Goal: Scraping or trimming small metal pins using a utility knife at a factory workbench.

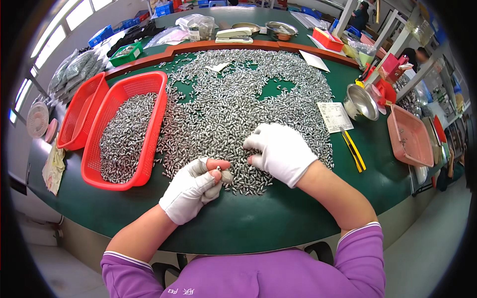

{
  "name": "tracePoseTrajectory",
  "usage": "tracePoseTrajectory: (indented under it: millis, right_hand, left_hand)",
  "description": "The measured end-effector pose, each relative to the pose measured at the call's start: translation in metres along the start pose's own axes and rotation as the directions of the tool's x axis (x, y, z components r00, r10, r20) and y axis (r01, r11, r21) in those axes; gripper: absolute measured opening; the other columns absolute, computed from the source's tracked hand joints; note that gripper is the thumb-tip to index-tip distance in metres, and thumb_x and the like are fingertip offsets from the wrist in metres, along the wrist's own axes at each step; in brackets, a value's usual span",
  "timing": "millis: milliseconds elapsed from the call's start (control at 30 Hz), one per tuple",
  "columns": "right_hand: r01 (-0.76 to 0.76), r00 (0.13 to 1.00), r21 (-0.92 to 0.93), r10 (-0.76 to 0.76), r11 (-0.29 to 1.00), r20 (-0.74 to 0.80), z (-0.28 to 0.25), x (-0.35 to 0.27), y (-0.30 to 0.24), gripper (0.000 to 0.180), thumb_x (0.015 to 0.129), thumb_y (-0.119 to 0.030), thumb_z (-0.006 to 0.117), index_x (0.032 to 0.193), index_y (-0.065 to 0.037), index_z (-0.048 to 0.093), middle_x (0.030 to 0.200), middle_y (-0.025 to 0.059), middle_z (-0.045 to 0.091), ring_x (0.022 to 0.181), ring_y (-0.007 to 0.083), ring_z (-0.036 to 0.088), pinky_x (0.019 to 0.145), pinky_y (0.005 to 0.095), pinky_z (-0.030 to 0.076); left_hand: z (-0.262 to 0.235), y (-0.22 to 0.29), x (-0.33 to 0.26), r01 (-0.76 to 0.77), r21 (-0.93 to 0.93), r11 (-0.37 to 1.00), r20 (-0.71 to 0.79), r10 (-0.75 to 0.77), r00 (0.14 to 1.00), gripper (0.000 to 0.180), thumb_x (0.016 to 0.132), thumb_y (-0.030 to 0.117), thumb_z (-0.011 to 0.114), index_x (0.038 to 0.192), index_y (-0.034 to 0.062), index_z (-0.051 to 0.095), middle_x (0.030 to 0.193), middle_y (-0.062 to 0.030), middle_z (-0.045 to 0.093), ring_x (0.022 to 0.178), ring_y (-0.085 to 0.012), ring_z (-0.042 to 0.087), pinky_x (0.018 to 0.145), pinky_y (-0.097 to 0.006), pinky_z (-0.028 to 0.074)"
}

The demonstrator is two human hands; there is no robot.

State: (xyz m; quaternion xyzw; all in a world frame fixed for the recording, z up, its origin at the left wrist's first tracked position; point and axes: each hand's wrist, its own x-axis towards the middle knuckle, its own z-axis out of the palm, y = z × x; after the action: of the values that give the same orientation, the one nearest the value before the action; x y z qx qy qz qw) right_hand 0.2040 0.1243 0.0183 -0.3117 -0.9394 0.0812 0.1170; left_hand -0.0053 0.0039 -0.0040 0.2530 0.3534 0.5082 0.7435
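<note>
A small metal piece [219,169] is pinched between the thumb and forefinger of the gloved left hand [188,192]. The gloved right hand [282,153] is held, fingers bent, over the metal pieces [223,119] spread across the table [238,221]; whether any is gripped there cannot be told. More are heaped in a red basket [160,107] at left. Beyond the wooden edging [278,45], a stapler [234,34] is seen.

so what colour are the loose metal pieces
Silvery grey; the metal pieces show best in the head view.
</note>
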Motion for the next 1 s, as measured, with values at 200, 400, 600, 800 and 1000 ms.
tracePoseTrajectory:
  millis: [200,400,600,800,1000]
  right_hand:
    - [0.016,0.996,0.026,-0.013,1.000,-0.090,0.014,0.005,-0.002,0.013,0.079,-0.026,0.072,0.083,-0.013,0.069,0.085,0.0075,0.063,0.083,0.0287,0.063,0.074,0.0421,0.051]
    - [0.031,0.984,0.058,-0.020,0.998,-0.178,0.005,0.008,0.002,0.013,0.081,-0.024,0.072,0.081,-0.011,0.068,0.083,0.0077,0.063,0.082,0.0289,0.062,0.073,0.0409,0.050]
    - [0.133,0.989,0.700,-0.043,0.702,-0.145,-0.007,0.005,-0.020,0.011,0.083,-0.011,0.074,0.092,-0.006,0.070,0.097,0.0068,0.064,0.091,0.0215,0.063,0.080,0.0326,0.051]
    - [0.169,0.985,0.741,-0.081,0.650,-0.154,0.011,-0.001,-0.032,0.018,0.082,-0.010,0.075,0.100,-0.007,0.072,0.102,0.0081,0.064,0.094,0.0231,0.063,0.082,0.0333,0.052]
    - [0.241,0.938,0.538,-0.052,0.808,-0.343,0.000,0.006,-0.030,0.014,0.080,-0.013,0.074,0.093,-0.009,0.073,0.090,0.0062,0.066,0.084,0.0259,0.065,0.073,0.0347,0.053]
  left_hand:
    - [0.000,0.000,0.000,-0.001,-0.015,1.000,0.006,0.001,1.000,0.029,0.094,0.017,0.068,0.118,0.0031,0.061,0.096,-0.0062,0.068,0.062,-0.0045,0.043,0.057,-0.017,0.035]
    - [0.000,0.001,0.001,0.004,-0.023,1.000,0.008,-0.004,1.000,0.028,0.094,0.017,0.067,0.118,0.0034,0.060,0.096,-0.0061,0.068,0.062,-0.0044,0.042,0.058,-0.018,0.036]
    - [-0.005,-0.001,0.003,0.037,-0.037,0.999,0.078,-0.034,0.996,0.028,0.093,0.016,0.068,0.117,0.0077,0.056,0.096,-0.0031,0.064,0.065,-0.0042,0.042,0.059,-0.018,0.036]
    - [-0.003,-0.004,0.001,0.062,-0.027,0.998,0.071,-0.060,0.996,0.023,0.092,0.015,0.068,0.110,0.0115,0.053,0.094,-0.0020,0.060,0.066,-0.0041,0.043,0.059,-0.018,0.035]
    - [0.001,-0.001,0.000,0.029,-0.002,1.000,0.043,-0.029,0.999,0.019,0.093,0.018,0.069,0.106,0.0098,0.058,0.090,-0.0025,0.061,0.064,-0.0053,0.043,0.058,-0.019,0.034]
